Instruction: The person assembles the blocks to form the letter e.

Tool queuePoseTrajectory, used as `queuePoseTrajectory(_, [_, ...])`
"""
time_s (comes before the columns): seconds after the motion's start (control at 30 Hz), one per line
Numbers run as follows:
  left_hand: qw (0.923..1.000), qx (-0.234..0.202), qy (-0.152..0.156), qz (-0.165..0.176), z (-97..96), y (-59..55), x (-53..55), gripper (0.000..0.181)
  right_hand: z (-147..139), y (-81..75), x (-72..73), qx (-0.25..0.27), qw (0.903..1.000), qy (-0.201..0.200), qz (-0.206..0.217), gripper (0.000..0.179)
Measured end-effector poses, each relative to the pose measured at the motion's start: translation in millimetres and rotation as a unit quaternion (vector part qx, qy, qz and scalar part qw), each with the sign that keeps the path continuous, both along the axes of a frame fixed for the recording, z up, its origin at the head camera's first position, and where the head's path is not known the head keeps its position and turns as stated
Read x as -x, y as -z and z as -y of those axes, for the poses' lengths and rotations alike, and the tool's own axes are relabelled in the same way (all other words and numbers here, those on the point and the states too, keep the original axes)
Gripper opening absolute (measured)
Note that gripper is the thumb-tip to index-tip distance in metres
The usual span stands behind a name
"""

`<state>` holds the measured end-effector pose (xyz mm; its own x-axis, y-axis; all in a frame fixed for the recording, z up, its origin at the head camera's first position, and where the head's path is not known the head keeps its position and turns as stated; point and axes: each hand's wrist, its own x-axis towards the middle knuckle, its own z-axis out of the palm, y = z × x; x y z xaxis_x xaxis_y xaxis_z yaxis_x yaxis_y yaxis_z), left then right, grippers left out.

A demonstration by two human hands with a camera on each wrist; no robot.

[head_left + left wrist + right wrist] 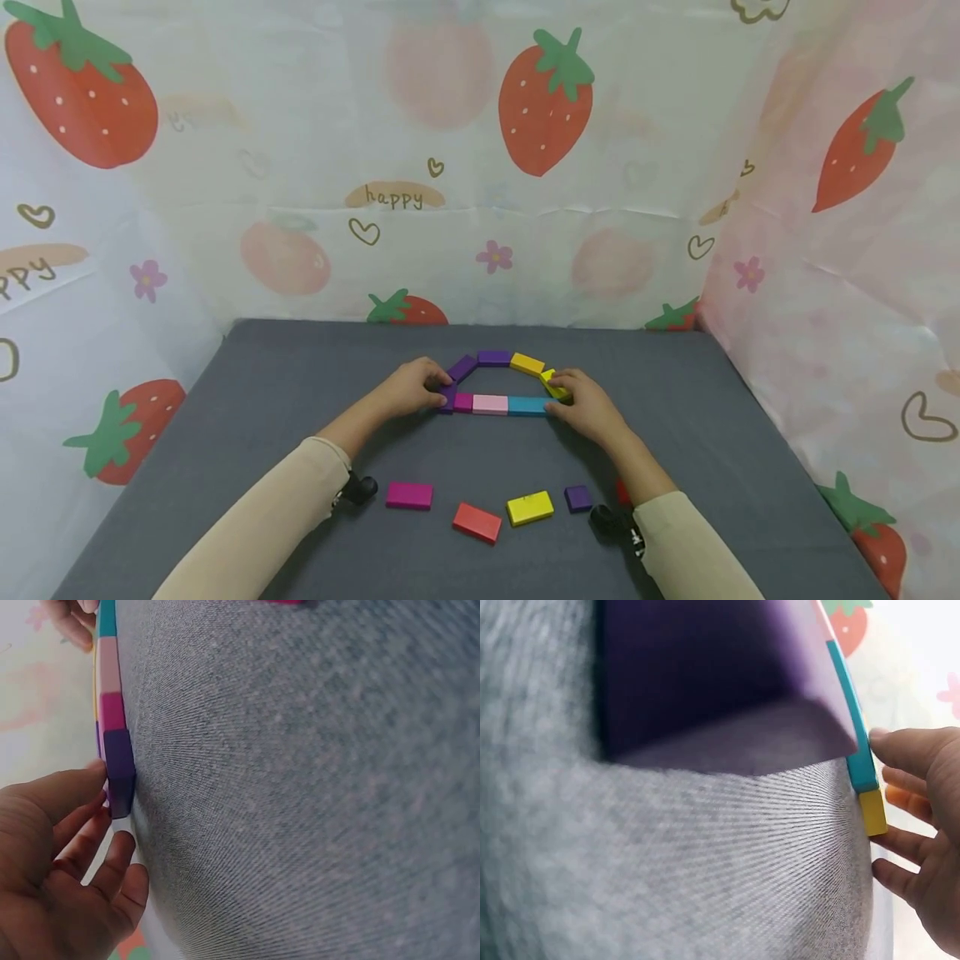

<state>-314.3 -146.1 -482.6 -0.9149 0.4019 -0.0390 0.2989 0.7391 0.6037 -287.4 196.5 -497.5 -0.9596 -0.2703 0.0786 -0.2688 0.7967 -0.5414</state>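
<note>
- On the grey table, toward its far edge, I have a block outline: a straight base row with an arch behind.
- Base row, left to right: magenta block, pink block, blue block.
- Arch, left to right: purple post, purple slant, purple top, yellow slant, yellow post.
- Left hand: partly closed; thumb and forefinger lightly pinch the purple post, the last two fingers loose.
- Right hand: partly closed; fingers bent about the yellow post, thumb at the blue block's end. Grip force: I cannot tell.
- Done, by my reading: the outline is laid all round. My right wrist view shows the yellow post meeting the blue block.
- Left, in my judgement: alignment of the lower corners at most.
- Loose in front: magenta spare, red spare, yellow spare, purple spare, plus a red piece partly hidden by the right arm. Whether these belong to the outline, I cannot tell.
</note>
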Motion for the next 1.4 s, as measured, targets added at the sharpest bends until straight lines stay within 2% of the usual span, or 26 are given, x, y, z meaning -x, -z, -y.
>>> queuePoseTrajectory(0.2, [0.9997, 0.001, 0.01, -0.021, 0.5, 1.6, -0.3, 0.027, -0.4, -1.3, -0.6, 0.003, 1.0, 0.008, -0.001, 0.05])
queuePoseTrajectory(0.53, [0.9997, -0.023, -0.001, -0.004, 1.4, 7.2, -3.8, 0.03, 5.4, -4.8, -13.0, -0.003, 0.9994, 0.03, -0.017, 0.049])
queuePoseTrajectory(0.77, [0.9994, -0.033, -0.009, -0.001, 1.5, 7.5, -3.6, 0.031, 21.0, -19.0, -26.3, 0.01, 0.9984, 0.032, -0.045, 0.045])
queuePoseTrajectory(1.1, [0.9994, -0.034, -0.007, -0.001, 0.6, 7.0, -1.7, 0.032, 58.1, -32.8, -50.2, 0.038, 0.9976, -0.012, -0.057, 0.042])
queuePoseTrajectory(1.4, [0.9997, -0.022, -0.006, -0.001, -0.1, 4.4, -3.2, 0.034, 92.6, -37.5, -70.2, 0.036, 0.9962, -0.055, -0.057, 0.042])
